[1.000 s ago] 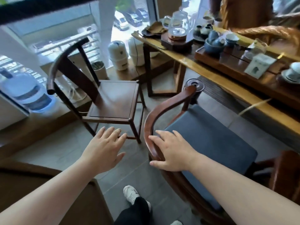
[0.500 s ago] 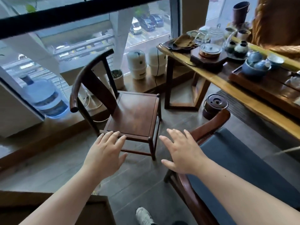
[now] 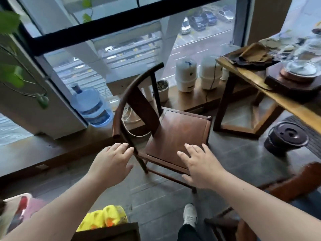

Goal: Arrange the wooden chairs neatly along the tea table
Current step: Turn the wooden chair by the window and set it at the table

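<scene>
Tea table (image 3: 284, 101) runs along right side; dark wooden chair (image 3: 175, 133) stands just off its near end, by the window, seat bare. Left hand (image 3: 111, 162) fingers spread, empty, near chair's back post. Right hand (image 3: 199, 164) spread, empty, over seat's front edge; contact unclear.

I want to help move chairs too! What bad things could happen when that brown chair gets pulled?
Both hands, left hand and right hand, are open, so no firm grip on the wooden chair yet; it might tip. A white cord lies looped by its back legs and could snag. Swung right, the chair might bump the tea table, shaking the glass teapot.
</scene>
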### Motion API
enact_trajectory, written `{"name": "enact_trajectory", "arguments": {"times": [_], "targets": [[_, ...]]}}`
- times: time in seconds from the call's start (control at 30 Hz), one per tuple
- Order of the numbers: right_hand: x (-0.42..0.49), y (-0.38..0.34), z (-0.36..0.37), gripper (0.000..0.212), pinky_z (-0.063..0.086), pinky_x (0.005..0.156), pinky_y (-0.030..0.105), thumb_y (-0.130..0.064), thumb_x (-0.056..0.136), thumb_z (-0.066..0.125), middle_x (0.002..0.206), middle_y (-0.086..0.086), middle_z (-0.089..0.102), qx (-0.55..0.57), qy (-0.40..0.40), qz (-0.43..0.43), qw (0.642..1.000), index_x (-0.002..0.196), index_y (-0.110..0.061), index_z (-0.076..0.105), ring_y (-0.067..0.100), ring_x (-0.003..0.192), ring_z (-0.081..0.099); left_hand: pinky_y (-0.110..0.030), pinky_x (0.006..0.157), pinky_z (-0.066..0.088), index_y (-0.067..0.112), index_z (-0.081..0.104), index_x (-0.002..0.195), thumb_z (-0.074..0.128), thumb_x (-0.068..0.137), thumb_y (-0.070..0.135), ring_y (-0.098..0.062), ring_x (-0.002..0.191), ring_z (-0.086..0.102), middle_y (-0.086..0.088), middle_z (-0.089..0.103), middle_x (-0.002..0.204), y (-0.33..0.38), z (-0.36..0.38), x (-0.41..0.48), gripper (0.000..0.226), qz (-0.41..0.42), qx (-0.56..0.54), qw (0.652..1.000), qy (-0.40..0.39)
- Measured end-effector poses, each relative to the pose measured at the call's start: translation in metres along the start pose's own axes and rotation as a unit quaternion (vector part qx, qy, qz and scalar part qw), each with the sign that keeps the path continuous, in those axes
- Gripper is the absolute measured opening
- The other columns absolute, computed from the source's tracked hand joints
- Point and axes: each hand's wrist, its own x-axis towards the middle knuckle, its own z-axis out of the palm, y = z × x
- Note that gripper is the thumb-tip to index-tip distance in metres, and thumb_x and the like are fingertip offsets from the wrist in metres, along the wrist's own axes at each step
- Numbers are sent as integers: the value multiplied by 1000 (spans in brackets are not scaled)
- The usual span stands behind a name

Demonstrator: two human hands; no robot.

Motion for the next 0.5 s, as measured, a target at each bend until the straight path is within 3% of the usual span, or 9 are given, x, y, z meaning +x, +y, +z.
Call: {"name": "enact_trajectory", "arguments": {"times": [0.2,0.3,0.5], "targets": [[105,8,-29,73,23,112,52,-48,88,53,154,18,29,-7,18,-60,998,149,-20,25,34,136,33,-44,68,58,8,63,119,72,74,43,-34,96,65,-17,67,114,-65,3,42,57,-73,-3,997,-26],[145,-1,-42,70,38,96,45,-44,87,54,148,17,36,-14,18,-98,995,147,-19,27,34,123,46,-43,62,57,7,62,118,65,77,44,-34,91,64,-16,66,111,-82,8,56,56,-86,-10,996,-22],[236,-37,-66,70,40,84,42,-40,87,55,139,17,41,-68,18,-167,983,146,-19,26,34,112,51,-35,46,52,8,63,112,68,76,45,-27,77,66,-8,69,97,-103,32,72,51,-127,-47,991,-6]]}}
